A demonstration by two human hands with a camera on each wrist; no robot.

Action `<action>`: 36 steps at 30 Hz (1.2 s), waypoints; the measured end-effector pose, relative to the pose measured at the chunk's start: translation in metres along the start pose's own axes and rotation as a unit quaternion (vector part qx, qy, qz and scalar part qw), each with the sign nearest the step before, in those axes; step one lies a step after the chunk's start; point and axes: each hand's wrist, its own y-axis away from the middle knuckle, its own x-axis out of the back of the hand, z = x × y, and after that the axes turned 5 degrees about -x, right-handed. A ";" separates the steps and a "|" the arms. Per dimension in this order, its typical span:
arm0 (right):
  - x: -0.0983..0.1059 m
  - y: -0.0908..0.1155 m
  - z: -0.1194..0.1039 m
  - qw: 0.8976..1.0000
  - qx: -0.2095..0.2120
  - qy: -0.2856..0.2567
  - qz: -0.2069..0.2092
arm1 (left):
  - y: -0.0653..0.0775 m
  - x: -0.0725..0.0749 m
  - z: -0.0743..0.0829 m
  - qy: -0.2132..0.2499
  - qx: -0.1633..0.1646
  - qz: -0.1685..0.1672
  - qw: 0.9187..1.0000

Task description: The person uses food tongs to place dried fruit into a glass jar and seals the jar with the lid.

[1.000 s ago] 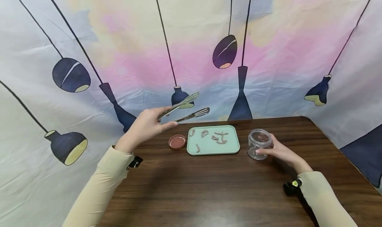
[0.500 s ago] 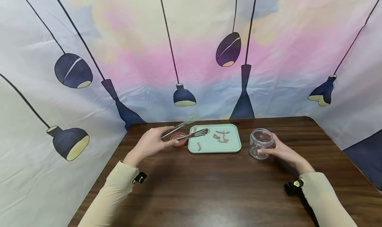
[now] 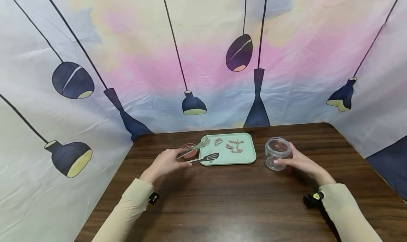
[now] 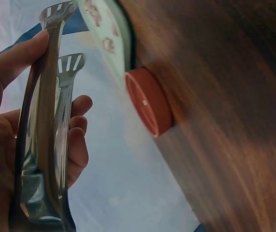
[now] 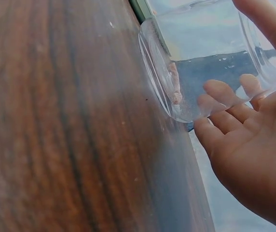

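My left hand [image 3: 166, 163] holds metal tongs [image 4: 48, 116] between thumb and fingers. Their two slotted ends are spread apart low over the left side of a pale green tray [image 3: 232, 160]. On that tray lie several thin, wrinkled, pinkish-brown strips [image 3: 236, 150]; those at the left are partly hidden under the tongs. To the tray's right, my right hand [image 3: 301, 165] grips a clear lidless jar [image 3: 272, 160], which stands upright on the table, thumb on its near side and fingers behind. A similar pinkish piece [image 5: 175, 84] shows at the jar's bottom in the right wrist view.
A reddish-brown round lid [image 4: 158, 104] lies just left of the tray, partly behind the tongs in the head view. The dark wooden table [image 3: 229, 203] ends at the back against a cloth [image 3: 216, 58] printed with hanging lamps.
My left hand has brought the tongs down from in front of the cloth to the tray's left side, their ends still spread. The right hand keeps the jar in place.
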 end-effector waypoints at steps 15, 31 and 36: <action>0.003 -0.002 -0.001 1.000 0.011 0.000 0.009 | -0.012 -0.015 -0.012 0.009 0.015 -0.021 1.000; 0.000 -0.002 0.003 1.000 0.007 0.000 0.000 | -0.010 -0.019 -0.016 0.016 -0.033 -0.059 0.998; -0.001 -0.001 0.003 1.000 0.002 -0.003 0.003 | -0.008 -0.019 -0.014 0.007 -0.034 -0.055 0.998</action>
